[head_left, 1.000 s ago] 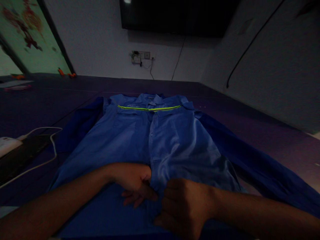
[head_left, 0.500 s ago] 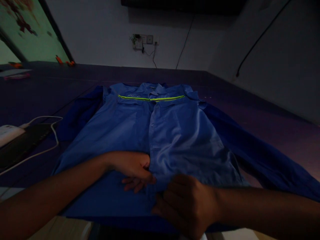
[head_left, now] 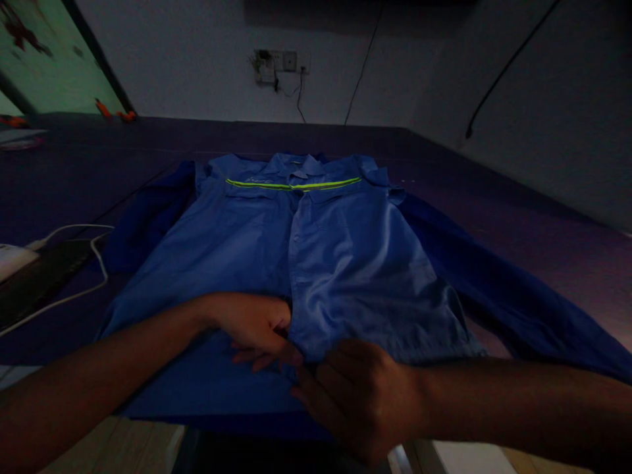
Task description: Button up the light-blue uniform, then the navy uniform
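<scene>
A blue work jacket [head_left: 237, 243] lies spread on the table, front side up, its collar away from me and a yellow-green stripe [head_left: 316, 185] across the chest. My left hand [head_left: 261, 329] is at the lower front opening, thumb and index finger closed on the edge of the jacket's front panel. My right hand [head_left: 360, 395] is curled beside it at the hem, its fingertips close to my left thumb and pinching the front edge. Whatever button or fabric sits between the fingertips is mostly hidden.
A purple tabletop [head_left: 518, 217] extends back to the wall. On the left, a white power strip [head_left: 17, 260] with a white cable [head_left: 103, 263] rests by a dark flat object [head_left: 49, 280]. Wall sockets [head_left: 281, 62] and hanging cords are behind. Small orange objects [head_left: 126, 116] stand far left.
My right hand has moved slightly in toward the left fingertips. The left hand stays at the front opening. The whole view has shifted a little.
</scene>
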`<state>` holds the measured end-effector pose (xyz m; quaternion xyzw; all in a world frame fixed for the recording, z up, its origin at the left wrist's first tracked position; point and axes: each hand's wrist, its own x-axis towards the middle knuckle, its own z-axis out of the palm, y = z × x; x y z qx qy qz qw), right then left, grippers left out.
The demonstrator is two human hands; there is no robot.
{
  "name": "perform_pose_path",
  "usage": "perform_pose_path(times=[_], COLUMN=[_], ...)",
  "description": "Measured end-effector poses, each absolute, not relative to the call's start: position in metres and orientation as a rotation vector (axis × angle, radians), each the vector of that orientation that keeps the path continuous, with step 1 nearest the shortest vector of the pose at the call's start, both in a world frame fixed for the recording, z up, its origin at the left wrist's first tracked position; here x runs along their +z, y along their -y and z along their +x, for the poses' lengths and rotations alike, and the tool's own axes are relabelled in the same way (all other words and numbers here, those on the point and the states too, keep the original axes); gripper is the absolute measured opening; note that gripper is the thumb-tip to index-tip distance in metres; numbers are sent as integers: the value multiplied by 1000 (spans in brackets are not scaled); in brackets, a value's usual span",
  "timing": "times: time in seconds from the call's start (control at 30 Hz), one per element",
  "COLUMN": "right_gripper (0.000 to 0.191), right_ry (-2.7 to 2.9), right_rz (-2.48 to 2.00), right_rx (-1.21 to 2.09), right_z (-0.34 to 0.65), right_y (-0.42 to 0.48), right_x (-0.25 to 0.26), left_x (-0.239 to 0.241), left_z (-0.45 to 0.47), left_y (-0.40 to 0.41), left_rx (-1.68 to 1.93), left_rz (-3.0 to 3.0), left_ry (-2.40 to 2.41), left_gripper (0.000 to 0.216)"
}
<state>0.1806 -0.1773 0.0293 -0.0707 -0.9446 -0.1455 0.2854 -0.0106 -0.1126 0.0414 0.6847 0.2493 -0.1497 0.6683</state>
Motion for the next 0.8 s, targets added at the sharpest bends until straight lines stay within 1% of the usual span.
perform_pose_path(times=[0.2,0.33,0.53,0.8], right_gripper=[12,14,13,17], right_ry=[2519,2509,2472,2515], right_rz=[-206,-258,-237,-184], right_rx=[-388,-405,-509,-406], right_z=[182,183,182,181], right_y=[173,174,176,173], right_x=[29,31,33,30], left_x=[32,32,32,31], left_z=[-13,-12,-11,-11], left_y=[108,107,108,107], left_rx=[-264,-237,-209,-236], left_rz=[1460,1400,1395,1468], left_ry=[-465,-493,-516,-493], left_gripper=[34,34,35,39])
